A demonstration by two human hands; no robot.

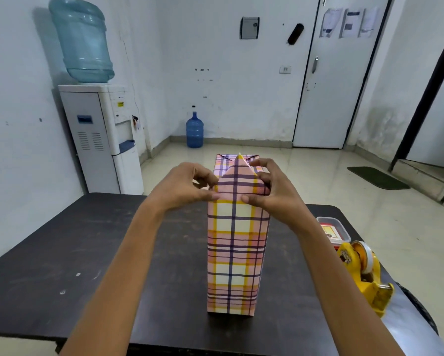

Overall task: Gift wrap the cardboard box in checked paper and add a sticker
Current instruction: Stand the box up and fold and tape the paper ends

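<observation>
**A:** Largest item?
**B:** Dark table [87,253], top scuffed. It bears everything below.

**A:** Next?
**B:** Box [235,265], tall, stood on end mid-table. Its visible sides are covered in checked paper [224,286], and no cardboard shows.

**A:** Third?
**B:** Yellow tape dispenser [362,273], roll loaded, near the table's right edge and well apart from the box.

**A:** Hands?
**B:** Left hand [184,186] pinches the paper at the top left corner. Right hand [274,191] has its thumb on the front face and its fingers curled over the top right corner. Between them is a pointed flap [238,181], tip toward the far edge.

**A:** Smallest?
**B:** Clear tub [335,227] beyond the dispenser. Its contents are red and yellow, too small to tell.

**A:** Step in hand?
**B:** Probably closing the top end. The next move calls for pressing the flap flat with one hand and freeing the other for tape. No sticker is visible on the box yet.
</observation>
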